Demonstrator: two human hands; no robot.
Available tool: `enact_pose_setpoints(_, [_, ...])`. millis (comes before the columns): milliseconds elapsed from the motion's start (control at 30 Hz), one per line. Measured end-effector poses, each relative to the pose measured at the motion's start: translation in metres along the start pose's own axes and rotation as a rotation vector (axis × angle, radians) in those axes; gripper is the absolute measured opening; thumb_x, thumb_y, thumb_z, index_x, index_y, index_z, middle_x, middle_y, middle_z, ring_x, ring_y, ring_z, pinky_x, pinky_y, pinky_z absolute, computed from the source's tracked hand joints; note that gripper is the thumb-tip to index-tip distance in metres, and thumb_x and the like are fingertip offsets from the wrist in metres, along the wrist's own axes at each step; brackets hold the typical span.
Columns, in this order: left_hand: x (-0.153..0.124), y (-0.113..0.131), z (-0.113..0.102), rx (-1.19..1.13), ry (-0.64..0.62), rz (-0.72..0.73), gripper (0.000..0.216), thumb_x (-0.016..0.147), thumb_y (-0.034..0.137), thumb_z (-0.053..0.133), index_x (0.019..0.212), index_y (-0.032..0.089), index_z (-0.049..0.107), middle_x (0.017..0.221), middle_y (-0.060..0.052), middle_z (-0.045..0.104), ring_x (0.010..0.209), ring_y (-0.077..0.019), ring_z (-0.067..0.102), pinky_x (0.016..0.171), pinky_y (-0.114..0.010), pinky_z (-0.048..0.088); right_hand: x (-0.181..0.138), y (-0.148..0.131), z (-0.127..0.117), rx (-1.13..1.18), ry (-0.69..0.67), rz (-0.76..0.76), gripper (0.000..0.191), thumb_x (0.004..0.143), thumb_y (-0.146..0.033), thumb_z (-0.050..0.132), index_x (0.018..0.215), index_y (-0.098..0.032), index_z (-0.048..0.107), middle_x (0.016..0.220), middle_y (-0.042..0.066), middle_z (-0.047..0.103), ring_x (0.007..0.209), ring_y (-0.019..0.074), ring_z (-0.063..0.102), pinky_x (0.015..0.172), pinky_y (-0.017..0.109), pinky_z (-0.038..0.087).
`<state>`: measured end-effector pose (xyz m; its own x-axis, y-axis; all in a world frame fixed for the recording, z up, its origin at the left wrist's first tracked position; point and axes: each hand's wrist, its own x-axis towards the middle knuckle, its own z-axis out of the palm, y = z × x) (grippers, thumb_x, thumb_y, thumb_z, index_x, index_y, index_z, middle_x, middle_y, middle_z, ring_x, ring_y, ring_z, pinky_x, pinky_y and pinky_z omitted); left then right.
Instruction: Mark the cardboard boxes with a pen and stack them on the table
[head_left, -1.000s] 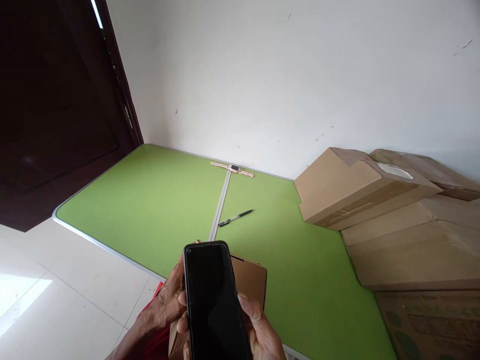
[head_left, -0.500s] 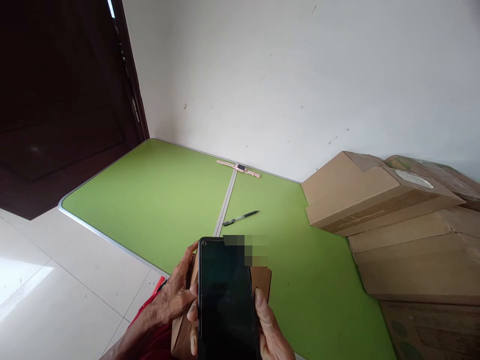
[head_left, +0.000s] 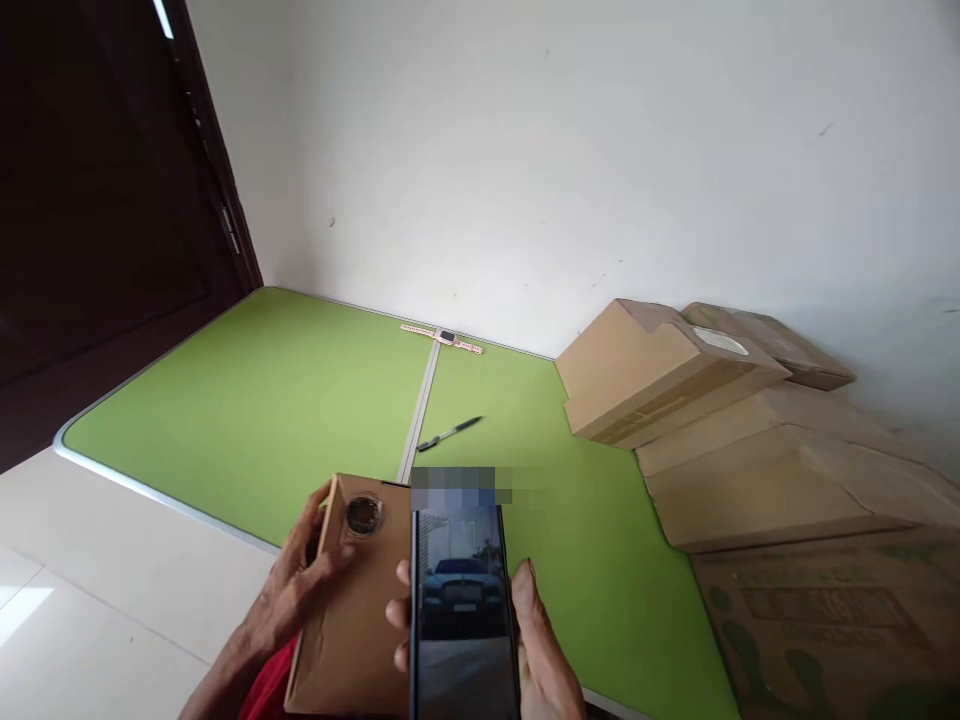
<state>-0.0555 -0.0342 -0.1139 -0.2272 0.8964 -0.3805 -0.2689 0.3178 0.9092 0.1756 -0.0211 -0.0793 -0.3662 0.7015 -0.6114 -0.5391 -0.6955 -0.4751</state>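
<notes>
phone [head_left: 465, 610] lit with car picture [head_left: 459, 590], right hand [head_left: 541, 645] curled round it, left hand [head_left: 294, 588] gripping brown box [head_left: 352, 625]

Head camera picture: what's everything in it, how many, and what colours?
phone: 1, black, bottom centre
small box: 1, brown, left of phone
table: 1, green, middle
pen: 1, dark, on table
watch: 1, pink, table's far edge
big boxes: at least 4, brown, piled right
wall: 1, white, behind table
door: 1, dark brown, upper left
floor: 1, pale, lower left
cloth: 1, red, bottom left
left hand: 1, bare, holding small box
right hand: 1, bare, holding phone
</notes>
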Motion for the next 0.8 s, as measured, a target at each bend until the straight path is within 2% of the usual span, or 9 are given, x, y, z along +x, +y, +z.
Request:
enact_pose_setpoints(100, [-0.001,0.01,-0.02,-0.017,0.18,-0.037,0.099,0.075,0.061,0.089,0.161,0.029,0.05,0.158,-0.012,0.063,0.131,-0.0417,0.069,0.086,-0.036,0.066,0.022,-0.012,-0.013,-0.157,0.175,-0.222,0.076,0.086,-0.082,0.069,0.132,-0.023,0.076,0.12,0.014,0.083,0.104,0.0345,0.08,0.088,0.047,0.064])
enact_pose_setpoints(200, [-0.003,0.021,-0.038,0.009,0.273,-0.051,0.098,0.074,0.061,0.089,0.159,0.03,0.051,0.151,-0.01,0.069,0.12,-0.0401,0.075,0.071,-0.031,0.066,0.057,-0.02,-0.04,-0.37,0.365,-0.452,0.071,0.078,-0.08,0.077,0.125,-0.027,0.076,0.118,0.008,0.082,0.11,0.0329,0.076,0.093,0.044,0.061])
enact_pose_setpoints(267, [-0.003,0.026,-0.046,0.019,0.284,-0.046,0.096,0.074,0.062,0.088,0.158,0.032,0.053,0.147,-0.008,0.073,0.112,-0.0391,0.078,0.064,-0.03,0.064,0.08,-0.022,-0.054,-0.569,0.381,-0.564,0.065,0.078,-0.082,0.074,0.108,-0.024,0.077,0.113,0.008,0.08,0.109,0.0307,0.072,0.092,0.039,0.058])
enact_pose_setpoints(300, [-0.004,0.027,-0.047,0.022,0.281,-0.048,0.095,0.074,0.063,0.088,0.158,0.033,0.053,0.147,-0.008,0.073,0.11,-0.0388,0.079,0.062,-0.03,0.064,0.089,-0.023,-0.058,-0.678,0.368,-0.609,0.063,0.08,-0.084,0.07,0.096,-0.023,0.075,0.103,0.007,0.079,0.101,0.0292,0.071,0.088,0.038,0.057])
enact_pose_setpoints(367, [-0.003,0.025,-0.048,0.021,0.279,-0.062,0.098,0.074,0.065,0.088,0.159,0.033,0.052,0.152,-0.008,0.07,0.11,-0.0389,0.079,0.063,-0.031,0.065,0.104,-0.024,-0.061,-0.843,0.341,-0.664,0.063,0.082,-0.087,0.062,0.075,-0.024,0.064,0.079,0.004,0.07,0.079,0.0246,0.064,0.075,0.036,0.053])
enact_pose_setpoints(433, [-0.001,0.021,-0.044,0.013,0.287,-0.082,0.102,0.074,0.065,0.088,0.162,0.034,0.048,0.162,-0.008,0.061,0.118,-0.0392,0.076,0.068,-0.031,0.065,0.111,-0.025,-0.062,-0.929,0.345,-0.678,0.063,0.081,-0.088,0.059,0.067,-0.027,0.053,0.065,-0.001,0.057,0.065,0.0208,0.053,0.065,0.034,0.046])
enact_pose_setpoints(567, [0.003,0.014,-0.027,-0.037,0.217,-0.071,0.104,0.077,0.06,0.089,0.165,0.031,0.043,0.168,-0.01,0.054,0.134,-0.0409,0.068,0.086,-0.035,0.066,0.111,-0.028,-0.065,-1.126,0.407,-0.685,0.061,0.079,-0.088,0.057,0.071,-0.028,0.055,0.055,-0.004,0.045,0.054,0.0206,0.044,0.059,0.035,0.035])
enact_pose_setpoints(667, [0.005,0.011,-0.01,-0.075,0.077,-0.034,0.106,0.077,0.058,0.088,0.167,0.029,0.039,0.165,-0.013,0.057,0.138,-0.0434,0.065,0.095,-0.042,0.064,0.109,-0.027,-0.067,-1.238,0.459,-0.688,0.061,0.084,-0.085,0.049,0.085,-0.025,0.063,0.063,0.003,0.058,0.059,0.0263,0.053,0.063,0.038,0.036])
enact_pose_setpoints(800, [0.001,0.01,0.006,-0.096,-0.043,-0.028,0.105,0.08,0.056,0.086,0.168,0.03,0.036,0.163,-0.014,0.058,0.142,-0.0452,0.061,0.098,-0.046,0.063,0.11,-0.019,-0.067,-1.329,0.519,-0.713,0.06,0.09,-0.076,0.043,0.096,-0.022,0.067,0.09,0.015,0.073,0.078,0.0333,0.064,0.071,0.041,0.042])
